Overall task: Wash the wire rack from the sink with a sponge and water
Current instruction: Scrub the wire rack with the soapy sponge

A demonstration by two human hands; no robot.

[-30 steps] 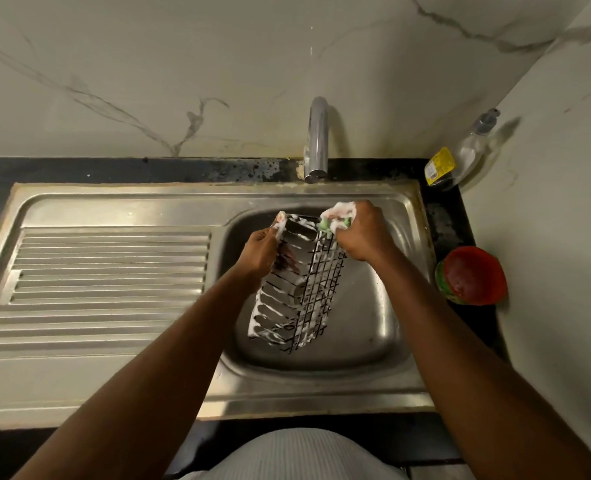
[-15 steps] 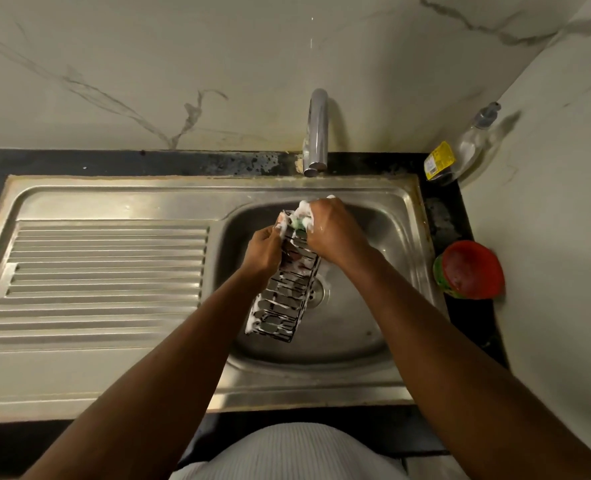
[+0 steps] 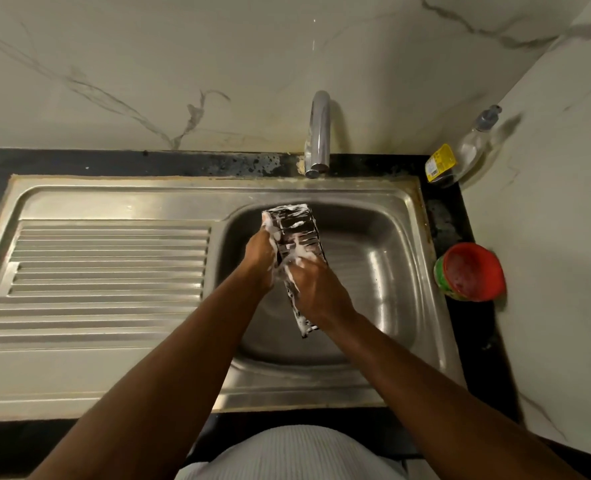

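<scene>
Head view: the left grip point(image 3: 260, 258) is curled round the left edge of the wire rack point(image 3: 296, 227), thumb and fingers pinching it just below its upper end. The rack is tilted on end over the sink point(image 3: 384, 258) basin, lathered with white foam, its lower end showing beneath the right grip point(image 3: 316, 291). The right grip lies just beside the left, fingers bent down onto the rack's face and pressing a foam-covered sponge point(image 3: 291, 271), mostly hidden. Beyond both grips stands the tap point(image 3: 319, 133). To the right of the right grip, on the black table point(image 3: 451, 220), sit a red-lidded tub point(image 3: 472, 271) and a soap bottle point(image 3: 469, 150). Left of the left grip runs the ribbed draining board point(image 3: 107, 271).
</scene>
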